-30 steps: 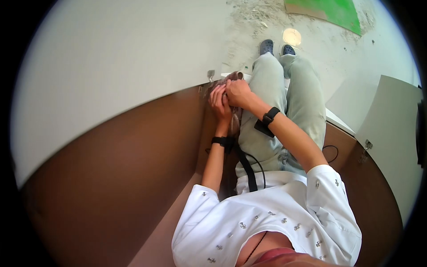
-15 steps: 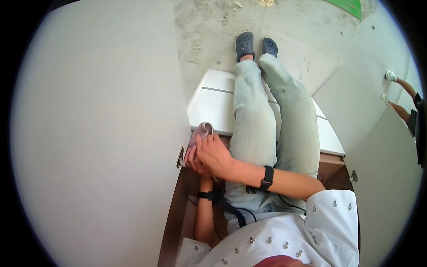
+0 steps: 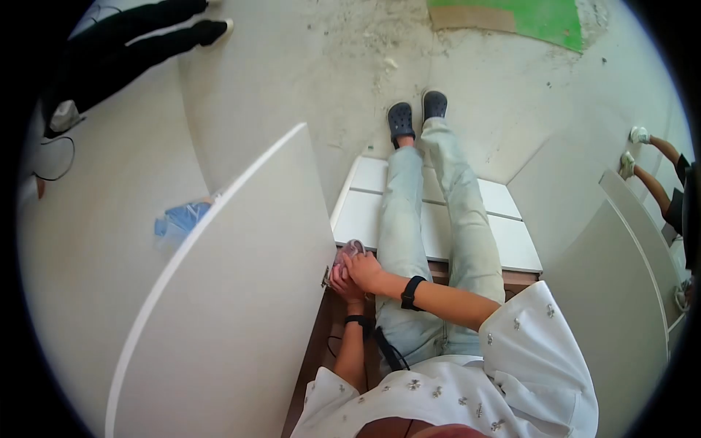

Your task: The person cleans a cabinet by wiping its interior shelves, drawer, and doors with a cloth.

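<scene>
A pinkish-grey cloth (image 3: pixel 352 248) is bunched up between my two hands, beside the hinge side of the left cabinet door. My left hand (image 3: pixel 345 283) is closed on it from below, close to the metal hinge (image 3: pixel 326 277). Over it comes my right hand (image 3: pixel 367 273), its fingers bent onto the same cloth. The fingertips are partly hidden. Black bands circle both wrists. My legs (image 3: pixel 403 212) in pale jeans stretch forward over white drawer fronts (image 3: pixel 369 175).
The open left door (image 3: pixel 248 292) stands tall beside me; another open door (image 3: pixel 613 270) is on the right. One person's dark-trousered legs (image 3: pixel 131 51) show at upper left, another's legs (image 3: pixel 657 186) at right. A blue plastic bag (image 3: pixel 179 223) and green sheet (image 3: pixel 544 22) lie beyond.
My view has tilted up and drawn back, bringing the left door's edge, the blue bag and the person at upper left into sight. Both hands stay on the cloth near the hinge.
</scene>
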`<control>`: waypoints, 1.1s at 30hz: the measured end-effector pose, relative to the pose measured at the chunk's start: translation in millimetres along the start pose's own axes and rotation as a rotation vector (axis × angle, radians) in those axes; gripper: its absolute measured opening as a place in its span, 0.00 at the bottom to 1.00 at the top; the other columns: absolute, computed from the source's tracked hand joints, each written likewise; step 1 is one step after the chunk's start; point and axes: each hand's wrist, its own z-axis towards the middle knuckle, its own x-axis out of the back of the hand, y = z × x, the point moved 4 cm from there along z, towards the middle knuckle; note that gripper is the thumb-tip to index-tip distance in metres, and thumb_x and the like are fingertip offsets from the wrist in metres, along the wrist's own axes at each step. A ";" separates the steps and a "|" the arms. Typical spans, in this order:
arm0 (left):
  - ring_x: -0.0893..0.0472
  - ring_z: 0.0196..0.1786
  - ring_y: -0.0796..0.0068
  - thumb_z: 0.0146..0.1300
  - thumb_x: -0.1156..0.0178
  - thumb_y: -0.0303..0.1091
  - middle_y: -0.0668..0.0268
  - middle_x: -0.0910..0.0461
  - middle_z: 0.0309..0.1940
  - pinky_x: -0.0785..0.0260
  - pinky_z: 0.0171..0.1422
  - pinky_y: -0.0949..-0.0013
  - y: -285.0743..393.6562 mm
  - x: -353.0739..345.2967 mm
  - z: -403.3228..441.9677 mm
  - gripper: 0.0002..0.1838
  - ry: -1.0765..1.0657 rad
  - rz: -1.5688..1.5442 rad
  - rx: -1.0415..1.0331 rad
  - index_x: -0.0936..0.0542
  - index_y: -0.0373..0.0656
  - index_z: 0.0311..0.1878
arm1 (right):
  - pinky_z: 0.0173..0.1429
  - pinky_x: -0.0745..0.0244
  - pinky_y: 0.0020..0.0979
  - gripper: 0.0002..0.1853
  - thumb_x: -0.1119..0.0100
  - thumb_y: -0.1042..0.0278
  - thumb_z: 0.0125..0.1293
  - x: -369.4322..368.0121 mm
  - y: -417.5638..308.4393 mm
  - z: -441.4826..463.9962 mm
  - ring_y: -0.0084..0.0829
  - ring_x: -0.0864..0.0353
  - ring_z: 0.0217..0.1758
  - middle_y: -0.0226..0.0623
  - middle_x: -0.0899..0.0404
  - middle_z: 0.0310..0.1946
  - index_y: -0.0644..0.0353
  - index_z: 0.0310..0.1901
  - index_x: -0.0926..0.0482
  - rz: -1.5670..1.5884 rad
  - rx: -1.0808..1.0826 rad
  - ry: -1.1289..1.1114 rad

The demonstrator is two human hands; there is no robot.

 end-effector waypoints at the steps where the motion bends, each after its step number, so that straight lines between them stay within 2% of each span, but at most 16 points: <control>1: 0.23 0.55 0.54 0.69 0.53 0.40 0.54 0.19 0.46 0.35 0.63 0.53 -2.9 -0.5 5.2 0.16 -0.066 0.005 -0.013 0.20 0.39 0.40 | 0.47 0.26 0.39 0.27 0.45 0.60 0.62 23.5 -0.2 2.5 0.39 0.19 0.46 0.46 0.19 0.42 0.65 0.61 0.26 -0.012 -0.014 0.044; 3: 0.20 0.50 0.51 0.67 0.50 0.40 0.53 0.18 0.42 0.30 0.56 0.50 -0.8 -4.3 15.6 0.13 -0.301 0.035 -0.018 0.21 0.41 0.38 | 0.47 0.23 0.40 0.21 0.44 0.59 0.62 52.8 -2.0 -2.7 0.40 0.17 0.49 0.44 0.16 0.45 0.55 0.56 0.19 0.292 0.105 -0.189; 4: 0.20 0.50 0.51 0.67 0.50 0.40 0.53 0.18 0.42 0.30 0.56 0.50 9.6 7.9 27.6 0.13 -0.271 0.026 -0.021 0.21 0.41 0.38 | 0.47 0.23 0.40 0.21 0.44 0.59 0.62 75.4 3.0 -2.6 0.40 0.17 0.49 0.44 0.16 0.45 0.55 0.56 0.19 0.269 0.108 -0.168; 6: 0.18 0.41 0.44 0.65 0.46 0.43 0.50 0.17 0.37 0.28 0.46 0.43 13.0 25.7 40.4 0.15 -0.582 -0.292 0.222 0.21 0.40 0.41 | 0.54 0.23 0.42 0.18 0.43 0.66 0.59 115.6 5.6 8.4 0.46 0.17 0.50 0.51 0.17 0.48 0.67 0.48 0.17 0.467 0.172 -0.552; 7: 0.19 0.36 0.40 0.66 0.47 0.45 0.47 0.18 0.31 0.27 0.42 0.41 18.1 28.7 52.1 0.18 -0.732 -0.255 0.207 0.20 0.37 0.42 | 0.53 0.23 0.44 0.15 0.43 0.64 0.59 163.3 12.5 5.6 0.47 0.16 0.49 0.49 0.15 0.43 0.62 0.43 0.14 0.344 0.119 -0.633; 9: 0.18 0.37 0.41 0.67 0.49 0.46 0.46 0.18 0.31 0.26 0.44 0.42 31.4 30.0 72.9 0.20 -0.782 -0.096 0.077 0.19 0.37 0.41 | 0.54 0.24 0.44 0.22 0.45 0.59 0.61 176.9 59.5 26.1 0.49 0.18 0.51 0.45 0.15 0.44 0.54 0.56 0.21 0.449 0.257 -0.074; 11: 0.18 0.40 0.41 0.68 0.51 0.50 0.43 0.18 0.35 0.25 0.48 0.44 47.4 51.0 58.3 0.25 -0.958 0.012 0.017 0.17 0.35 0.39 | 0.55 0.26 0.44 0.22 0.49 0.56 0.69 221.9 142.7 -8.1 0.47 0.20 0.52 0.44 0.18 0.49 0.54 0.61 0.27 0.711 0.167 0.065; 12: 0.17 0.41 0.40 0.68 0.51 0.53 0.42 0.18 0.39 0.24 0.49 0.45 58.7 59.0 66.4 0.27 -1.032 -0.014 0.066 0.17 0.34 0.39 | 0.54 0.26 0.41 0.22 0.49 0.55 0.70 237.0 193.4 -26.0 0.43 0.19 0.51 0.41 0.18 0.48 0.55 0.61 0.27 0.727 0.086 0.140; 13: 0.18 0.45 0.40 0.67 0.53 0.58 0.41 0.18 0.44 0.25 0.52 0.46 61.3 54.7 67.7 0.32 -1.155 0.116 0.085 0.16 0.34 0.41 | 0.52 0.26 0.35 0.22 0.50 0.54 0.72 244.6 243.9 -58.3 0.34 0.19 0.48 0.34 0.18 0.47 0.55 0.62 0.27 1.050 -0.011 0.239; 15: 0.20 0.52 0.42 0.67 0.53 0.59 0.40 0.19 0.47 0.29 0.60 0.48 70.5 57.1 79.4 0.33 -1.138 0.063 0.093 0.16 0.35 0.46 | 0.53 0.30 0.27 0.21 0.51 0.54 0.72 272.9 319.9 -145.0 0.21 0.24 0.46 0.25 0.21 0.47 0.52 0.62 0.28 1.435 -0.278 0.382; 19: 0.23 0.57 0.42 0.68 0.58 0.59 0.39 0.21 0.51 0.32 0.63 0.48 68.8 49.2 122.1 0.32 -1.158 -0.024 0.081 0.18 0.40 0.53 | 0.53 0.27 0.28 0.20 0.54 0.52 0.74 263.5 416.6 -270.2 0.23 0.22 0.47 0.30 0.20 0.47 0.53 0.59 0.26 1.467 -0.604 0.711; 20: 0.23 0.57 0.41 0.69 0.60 0.58 0.39 0.22 0.51 0.32 0.62 0.49 76.5 47.1 132.1 0.30 -1.152 -0.070 0.091 0.18 0.45 0.54 | 0.53 0.27 0.28 0.20 0.54 0.52 0.74 262.3 420.9 -290.6 0.23 0.22 0.47 0.30 0.20 0.47 0.53 0.59 0.26 1.456 -0.598 0.709; 24: 0.22 0.54 0.40 0.72 0.59 0.54 0.39 0.19 0.44 0.31 0.59 0.50 115.9 67.8 178.3 0.30 -0.938 -0.370 0.157 0.19 0.36 0.50 | 0.50 0.25 0.29 0.20 0.52 0.52 0.73 271.8 445.2 -340.3 0.25 0.20 0.43 0.32 0.19 0.44 0.55 0.57 0.25 1.361 -0.760 0.680; 29: 0.18 0.49 0.49 0.71 0.56 0.54 0.43 0.17 0.41 0.30 0.53 0.54 131.7 36.1 175.8 0.27 -0.851 -0.893 0.706 0.18 0.38 0.47 | 0.43 0.23 0.30 0.19 0.49 0.53 0.72 304.0 458.2 -339.7 0.27 0.18 0.38 0.34 0.18 0.40 0.58 0.55 0.24 1.229 -0.800 0.456; 32: 0.18 0.46 0.50 0.71 0.55 0.53 0.44 0.17 0.40 0.31 0.52 0.52 170.2 43.5 184.1 0.26 -0.815 -0.599 0.564 0.17 0.40 0.44 | 0.42 0.23 0.31 0.19 0.48 0.54 0.71 353.7 502.4 -340.5 0.27 0.17 0.38 0.35 0.18 0.40 0.58 0.56 0.24 1.043 -0.850 0.264; 33: 0.20 0.53 0.44 0.69 0.56 0.52 0.41 0.18 0.46 0.31 0.56 0.49 198.1 67.1 202.1 0.30 -0.856 -0.550 0.491 0.18 0.30 0.43 | 0.42 0.23 0.31 0.19 0.48 0.55 0.71 375.6 513.8 -344.1 0.28 0.17 0.37 0.35 0.17 0.41 0.56 0.57 0.24 0.986 -0.879 0.292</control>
